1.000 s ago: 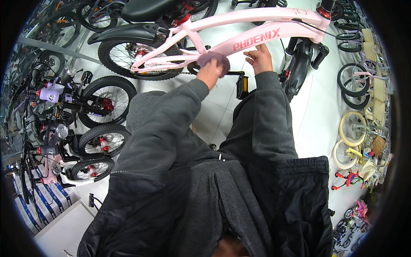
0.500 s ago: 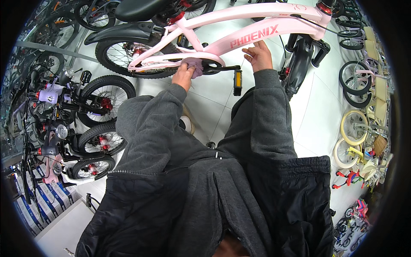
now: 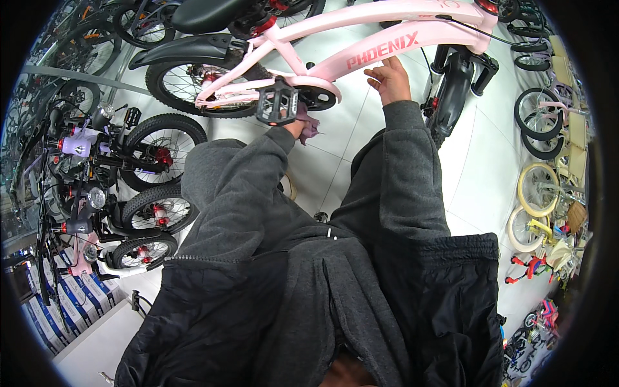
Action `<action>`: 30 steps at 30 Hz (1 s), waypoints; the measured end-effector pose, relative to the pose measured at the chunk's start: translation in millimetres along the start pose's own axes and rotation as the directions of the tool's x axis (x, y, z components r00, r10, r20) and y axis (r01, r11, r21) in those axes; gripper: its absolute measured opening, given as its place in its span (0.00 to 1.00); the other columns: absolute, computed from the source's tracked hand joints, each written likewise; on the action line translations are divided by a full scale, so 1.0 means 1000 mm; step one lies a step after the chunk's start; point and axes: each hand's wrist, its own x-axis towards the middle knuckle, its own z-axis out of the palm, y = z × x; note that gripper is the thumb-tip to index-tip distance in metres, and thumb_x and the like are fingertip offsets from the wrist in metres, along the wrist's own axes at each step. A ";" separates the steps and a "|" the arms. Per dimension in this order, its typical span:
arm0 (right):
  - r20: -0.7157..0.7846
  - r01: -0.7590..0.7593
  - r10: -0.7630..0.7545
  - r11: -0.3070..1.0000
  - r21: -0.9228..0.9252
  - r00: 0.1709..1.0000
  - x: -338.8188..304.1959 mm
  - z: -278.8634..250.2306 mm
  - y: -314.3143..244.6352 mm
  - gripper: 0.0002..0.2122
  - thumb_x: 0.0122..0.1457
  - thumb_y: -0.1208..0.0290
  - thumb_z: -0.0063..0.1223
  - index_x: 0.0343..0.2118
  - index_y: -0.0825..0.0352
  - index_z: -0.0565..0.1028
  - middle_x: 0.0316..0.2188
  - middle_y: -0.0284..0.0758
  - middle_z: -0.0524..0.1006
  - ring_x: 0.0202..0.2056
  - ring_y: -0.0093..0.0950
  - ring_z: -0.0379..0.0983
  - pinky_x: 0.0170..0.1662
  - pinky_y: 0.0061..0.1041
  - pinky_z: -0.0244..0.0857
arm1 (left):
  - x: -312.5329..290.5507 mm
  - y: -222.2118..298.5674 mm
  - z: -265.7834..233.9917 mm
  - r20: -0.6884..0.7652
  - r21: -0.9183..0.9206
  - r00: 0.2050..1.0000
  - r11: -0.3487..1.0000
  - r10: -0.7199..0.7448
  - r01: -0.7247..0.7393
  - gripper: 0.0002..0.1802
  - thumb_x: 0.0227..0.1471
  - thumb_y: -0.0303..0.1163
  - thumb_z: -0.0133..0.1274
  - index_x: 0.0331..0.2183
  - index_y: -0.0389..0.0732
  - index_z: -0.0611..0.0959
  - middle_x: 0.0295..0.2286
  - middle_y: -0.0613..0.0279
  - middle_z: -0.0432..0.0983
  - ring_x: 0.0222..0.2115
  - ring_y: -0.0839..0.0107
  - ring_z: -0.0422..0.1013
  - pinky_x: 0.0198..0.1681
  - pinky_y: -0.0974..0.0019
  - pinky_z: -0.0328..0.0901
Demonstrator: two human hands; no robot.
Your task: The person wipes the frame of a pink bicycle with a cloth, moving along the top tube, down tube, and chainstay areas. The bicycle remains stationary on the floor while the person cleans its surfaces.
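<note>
A pink bicycle [image 3: 380, 53] stands across the top of the view, its black saddle [image 3: 205, 14] at the left and its front wheel under a black fender [image 3: 451, 87] at the right. My left hand [image 3: 297, 128] is closed on a mauve cloth [image 3: 310, 124] just below the round chain guard [image 3: 322, 98]. A black pedal [image 3: 277, 104] partly hides that hand. Just under the frame's lower tube is my right hand [image 3: 393, 84], holding nothing, with its fingers loosely bent and apart. Whether its fingertips touch the tube I cannot tell.
Several bicycles with black tyres [image 3: 161, 151] stand close on the left. Blue-and-white boxes [image 3: 71, 300] are stacked at lower left beside a white surface [image 3: 97, 348]. Along the right stand more small bicycles, one with cream tyres [image 3: 538, 189]. The floor [image 3: 467, 174] has white tiles.
The crank has turned, bringing the pedal from right of the chain guard round to its left. My left hand has moved slightly right and down with the cloth. My right hand has barely moved.
</note>
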 end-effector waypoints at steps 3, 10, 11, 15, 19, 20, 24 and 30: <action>0.005 0.005 -0.005 1.000 -0.010 1.000 0.002 0.001 0.001 0.28 0.45 0.82 0.38 0.54 0.67 0.57 0.50 0.34 0.65 0.33 0.27 0.70 0.34 0.23 0.63 | -0.003 0.001 0.002 0.103 -0.083 0.992 0.993 -0.077 0.086 0.18 0.34 0.25 0.61 0.32 0.30 0.79 0.27 0.55 0.76 0.24 0.69 0.72 0.31 0.68 0.68; -0.024 0.023 -0.024 0.999 -0.033 0.999 0.001 0.005 0.004 0.29 0.45 0.83 0.39 0.55 0.67 0.56 0.50 0.35 0.65 0.32 0.27 0.71 0.33 0.22 0.64 | 0.001 -0.004 0.021 0.177 -0.415 0.948 0.854 -0.263 0.314 0.15 0.36 0.22 0.59 0.31 0.28 0.79 0.27 0.56 0.76 0.26 0.70 0.71 0.32 0.67 0.68; -0.022 0.026 -0.027 0.999 -0.031 0.999 0.001 0.005 0.003 0.28 0.44 0.83 0.39 0.54 0.67 0.56 0.50 0.35 0.65 0.32 0.26 0.71 0.33 0.22 0.64 | 0.003 -0.005 0.025 0.171 -0.433 0.944 0.839 -0.283 0.330 0.14 0.36 0.20 0.58 0.32 0.27 0.78 0.28 0.54 0.76 0.27 0.68 0.71 0.33 0.66 0.67; -0.009 0.018 -0.018 0.999 -0.032 1.000 -0.001 0.001 0.001 0.27 0.44 0.83 0.40 0.52 0.68 0.58 0.49 0.35 0.66 0.31 0.26 0.72 0.31 0.21 0.65 | 0.006 -0.006 0.038 0.001 -0.460 0.913 0.811 -0.407 0.362 0.15 0.37 0.20 0.58 0.33 0.29 0.78 0.30 0.54 0.76 0.28 0.66 0.72 0.33 0.64 0.68; 0.002 0.021 -0.021 0.999 -0.048 1.000 -0.001 0.001 0.001 0.26 0.44 0.83 0.40 0.51 0.68 0.59 0.50 0.35 0.66 0.31 0.26 0.72 0.31 0.21 0.65 | -0.003 0.004 0.036 -0.250 -0.059 0.947 0.980 -0.201 0.193 0.14 0.39 0.17 0.55 0.34 0.30 0.77 0.31 0.55 0.76 0.30 0.66 0.72 0.35 0.66 0.67; 0.005 0.019 -0.019 0.999 -0.042 1.000 -0.001 0.001 0.001 0.26 0.44 0.83 0.40 0.51 0.68 0.59 0.50 0.35 0.65 0.31 0.26 0.72 0.31 0.21 0.65 | -0.005 0.008 0.034 -0.188 -0.314 0.944 0.927 -0.271 0.204 0.14 0.39 0.16 0.55 0.34 0.30 0.77 0.32 0.56 0.76 0.30 0.66 0.72 0.36 0.66 0.67; 0.000 0.015 -0.015 0.998 -0.064 1.000 -0.001 0.000 0.002 0.26 0.45 0.84 0.39 0.52 0.68 0.57 0.52 0.36 0.63 0.33 0.28 0.72 0.32 0.21 0.64 | -0.002 0.032 0.025 0.257 -0.789 0.933 0.503 -0.252 0.353 0.17 0.42 0.15 0.51 0.38 0.33 0.75 0.35 0.59 0.74 0.33 0.70 0.71 0.39 0.67 0.67; 0.020 0.012 -0.011 0.997 -0.075 1.000 0.000 -0.002 -0.001 0.27 0.45 0.84 0.38 0.53 0.67 0.57 0.53 0.37 0.62 0.34 0.28 0.71 0.33 0.22 0.63 | 0.014 0.060 0.041 0.329 -0.744 0.934 0.571 -0.138 0.347 0.16 0.44 0.18 0.52 0.39 0.32 0.74 0.36 0.58 0.73 0.35 0.69 0.71 0.41 0.67 0.66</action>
